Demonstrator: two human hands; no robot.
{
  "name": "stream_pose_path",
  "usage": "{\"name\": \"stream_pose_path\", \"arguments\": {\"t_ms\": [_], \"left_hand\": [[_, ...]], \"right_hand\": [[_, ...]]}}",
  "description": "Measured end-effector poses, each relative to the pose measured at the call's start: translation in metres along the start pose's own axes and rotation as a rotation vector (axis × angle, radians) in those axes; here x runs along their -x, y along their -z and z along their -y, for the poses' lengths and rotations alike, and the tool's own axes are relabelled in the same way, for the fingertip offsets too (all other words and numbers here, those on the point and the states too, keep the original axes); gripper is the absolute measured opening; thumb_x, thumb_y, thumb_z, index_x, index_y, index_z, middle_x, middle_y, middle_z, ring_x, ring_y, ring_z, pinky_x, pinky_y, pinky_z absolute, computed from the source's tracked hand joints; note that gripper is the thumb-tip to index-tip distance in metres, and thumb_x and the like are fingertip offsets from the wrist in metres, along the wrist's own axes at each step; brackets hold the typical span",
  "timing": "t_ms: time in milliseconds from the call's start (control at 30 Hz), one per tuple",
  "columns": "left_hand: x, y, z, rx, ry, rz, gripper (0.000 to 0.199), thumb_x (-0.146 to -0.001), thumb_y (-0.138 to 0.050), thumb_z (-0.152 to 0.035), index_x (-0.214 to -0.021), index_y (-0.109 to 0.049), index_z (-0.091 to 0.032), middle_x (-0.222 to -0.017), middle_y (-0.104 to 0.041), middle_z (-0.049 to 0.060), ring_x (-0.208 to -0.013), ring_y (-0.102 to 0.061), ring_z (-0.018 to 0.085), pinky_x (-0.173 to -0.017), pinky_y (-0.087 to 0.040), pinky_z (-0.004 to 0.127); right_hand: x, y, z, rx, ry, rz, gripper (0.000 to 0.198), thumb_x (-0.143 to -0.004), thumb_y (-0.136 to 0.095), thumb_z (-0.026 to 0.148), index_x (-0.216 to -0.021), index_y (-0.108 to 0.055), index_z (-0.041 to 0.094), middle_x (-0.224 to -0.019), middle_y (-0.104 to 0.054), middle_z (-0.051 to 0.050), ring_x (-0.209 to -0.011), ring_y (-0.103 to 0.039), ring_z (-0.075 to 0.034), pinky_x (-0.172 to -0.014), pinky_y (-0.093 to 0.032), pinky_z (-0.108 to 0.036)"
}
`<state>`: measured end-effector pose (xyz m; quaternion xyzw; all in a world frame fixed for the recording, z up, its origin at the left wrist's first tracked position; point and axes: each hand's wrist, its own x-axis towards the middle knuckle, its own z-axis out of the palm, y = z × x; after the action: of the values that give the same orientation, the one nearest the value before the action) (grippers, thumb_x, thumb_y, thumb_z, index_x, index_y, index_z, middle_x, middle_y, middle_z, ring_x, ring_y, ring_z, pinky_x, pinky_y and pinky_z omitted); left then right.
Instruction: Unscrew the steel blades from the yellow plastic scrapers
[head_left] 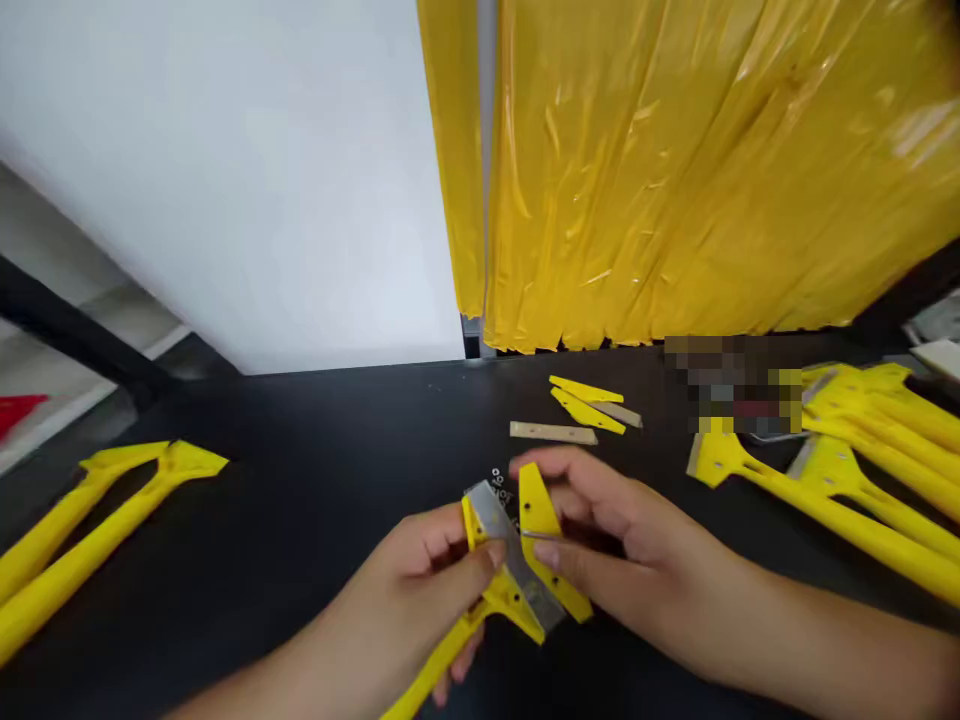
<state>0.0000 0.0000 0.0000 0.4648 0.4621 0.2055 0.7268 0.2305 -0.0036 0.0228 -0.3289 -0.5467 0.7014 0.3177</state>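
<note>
Yellow scraper: in the left hand, low in the view over the black table, head tilted, handle running toward the bottom edge.
Steel blade: lying along the scraper's head, partly under the left thumb.
Left hand: clamped on the scraper, thumb pressing on the blade, fingers mostly hidden behind the head.
Right hand: closed on a loose yellow plate, thumb in front, fingers behind; a thin metallic piece shows by the thumb tip, too small to make out.
Gap: plate and blade lie side by side — whether their lower ends touch, I cannot tell.
In the way: both hands and the parts they hold partly cover the white lettering.
Beyond the hands: two spare yellow plates, a blade partly under them, and a tan strip just nearer.
Right side: a cluster of scrapers, heads toward the middle — a pixelated patch hides what lies beside them.
Left side: two more scrapers, well apart from the hands.
Back: a white panel beside wrinkled yellow film.
</note>
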Motion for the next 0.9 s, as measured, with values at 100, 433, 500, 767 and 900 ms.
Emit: {"name": "stream_pose_path", "arguments": {"t_ms": [100,433,500,767,900], "left_hand": [[0.000,-0.007,-0.004,0.018,-0.017,0.009,0.032,-0.099,-0.062,-0.051,-0.104,-0.063,-0.019,-0.053,-0.053,-0.007,-0.040,-0.047,0.007,-0.033,-0.042,0.012],[0.001,-0.009,-0.009,0.028,0.014,0.002,0.031,-0.099,-0.062,-0.049,-0.104,-0.063,-0.019,-0.051,-0.054,-0.007,-0.040,-0.047,0.008,-0.034,-0.042,0.012],[0.001,-0.009,-0.009,0.034,0.018,0.008,0.034,-0.098,-0.062,-0.051,-0.104,-0.064,-0.018,-0.053,-0.055,-0.006,-0.039,-0.046,0.007,-0.033,-0.041,0.012],[0.001,-0.009,-0.004,0.128,-0.014,0.025,0.032,-0.097,-0.061,-0.051,-0.101,-0.066,-0.020,-0.050,-0.054,-0.006,-0.039,-0.047,0.009,-0.033,-0.042,0.012],[0.002,-0.010,-0.002,0.144,-0.010,0.043,0.033,-0.096,-0.061,-0.052,-0.101,-0.067,-0.020,-0.050,-0.054,-0.005,-0.040,-0.049,0.010,-0.034,-0.042,0.012]], "right_hand": [[-0.002,0.003,-0.003,0.157,-0.037,-0.063,0.025,-0.091,-0.082,0.033,-0.086,-0.061,0.020,-0.077,-0.058,0.006,-0.070,-0.047,-0.011,-0.064,-0.039,-0.023],[-0.010,0.004,-0.008,0.170,-0.123,-0.102,0.040,-0.084,-0.086,0.044,-0.075,-0.056,0.019,-0.067,-0.050,0.006,-0.064,-0.041,-0.011,-0.057,-0.032,-0.024],[-0.009,0.004,-0.010,0.168,-0.131,-0.108,0.041,-0.084,-0.086,0.045,-0.076,-0.055,0.019,-0.068,-0.050,0.006,-0.064,-0.041,-0.011,-0.057,-0.032,-0.024],[-0.012,0.000,-0.014,0.144,-0.124,-0.109,0.041,-0.085,-0.084,0.046,-0.079,-0.053,0.020,-0.071,-0.050,0.006,-0.067,-0.040,-0.011,-0.059,-0.034,-0.025],[-0.012,-0.001,-0.014,0.141,-0.113,-0.097,0.042,-0.084,-0.085,0.043,-0.078,-0.051,0.020,-0.072,-0.049,0.007,-0.067,-0.039,-0.011,-0.059,-0.034,-0.024]]}}
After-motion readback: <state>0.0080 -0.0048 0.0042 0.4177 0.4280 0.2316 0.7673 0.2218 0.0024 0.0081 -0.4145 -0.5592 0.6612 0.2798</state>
